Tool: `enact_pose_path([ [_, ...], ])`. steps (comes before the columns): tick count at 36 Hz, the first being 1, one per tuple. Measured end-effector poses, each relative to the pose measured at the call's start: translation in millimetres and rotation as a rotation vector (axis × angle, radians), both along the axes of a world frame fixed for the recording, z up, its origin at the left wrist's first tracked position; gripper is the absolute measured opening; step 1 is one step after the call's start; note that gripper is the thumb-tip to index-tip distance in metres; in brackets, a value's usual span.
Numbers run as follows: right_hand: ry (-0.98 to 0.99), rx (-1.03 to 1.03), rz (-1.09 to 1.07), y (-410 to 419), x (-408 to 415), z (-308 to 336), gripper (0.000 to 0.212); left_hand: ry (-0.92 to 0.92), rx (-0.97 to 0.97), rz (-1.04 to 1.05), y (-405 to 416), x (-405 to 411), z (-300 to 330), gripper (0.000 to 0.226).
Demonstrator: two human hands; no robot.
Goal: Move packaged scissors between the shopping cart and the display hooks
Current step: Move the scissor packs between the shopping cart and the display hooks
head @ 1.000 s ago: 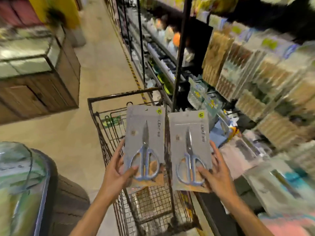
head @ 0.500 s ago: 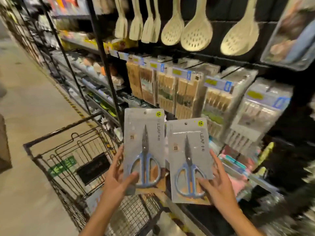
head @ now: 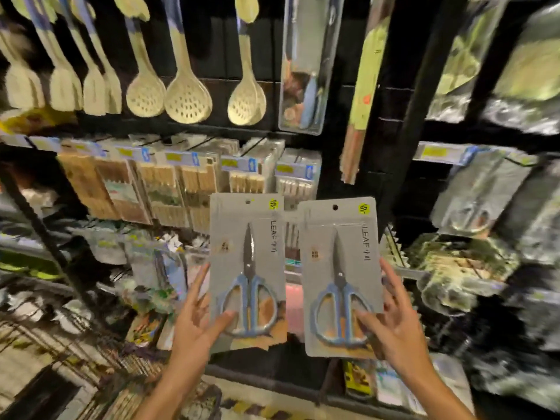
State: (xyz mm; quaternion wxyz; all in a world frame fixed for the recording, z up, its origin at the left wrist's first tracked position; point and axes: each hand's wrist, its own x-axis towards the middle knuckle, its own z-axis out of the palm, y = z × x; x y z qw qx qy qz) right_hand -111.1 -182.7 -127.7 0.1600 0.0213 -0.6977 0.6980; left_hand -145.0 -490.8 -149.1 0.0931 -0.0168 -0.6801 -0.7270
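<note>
I hold two grey cards of blue-handled scissors upright and side by side in front of the display wall. My left hand [head: 197,322] grips the left scissors pack [head: 247,256] at its lower edge, thumb across the handles. My right hand [head: 394,325] grips the right scissors pack [head: 341,262] the same way. Each card has a hang hole at its top. More scissors packs [head: 478,195] hang blurred on hooks at the right. The wire shopping cart [head: 100,386] shows at the bottom left, below my left forearm.
Cream slotted spoons and spatulas [head: 186,98] hang along the top. Chopstick packs [head: 169,183] with price tags fill the hooks behind the cards. A black upright post [head: 424,86] splits the wall. Blurred packaged goods crowd the right side.
My view has swung right and up from the cart to the display wall. Both hands kept their packs, which have drawn slightly apart and now face the hooks.
</note>
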Motion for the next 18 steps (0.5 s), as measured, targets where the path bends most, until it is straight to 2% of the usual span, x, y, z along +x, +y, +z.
enact_pose_path([
  [9, 0.059, 0.046, -0.191, 79.6, 51.3, 15.2, 0.087, 0.055, 0.070, -0.193, 94.7, -1.0, 25.8, 0.085],
  [18, 0.094, 0.087, -0.287, 187.3, 101.5, 28.9, 0.084, 0.130, 0.033, -0.340, 208.7, 9.9, 43.4, 0.083],
])
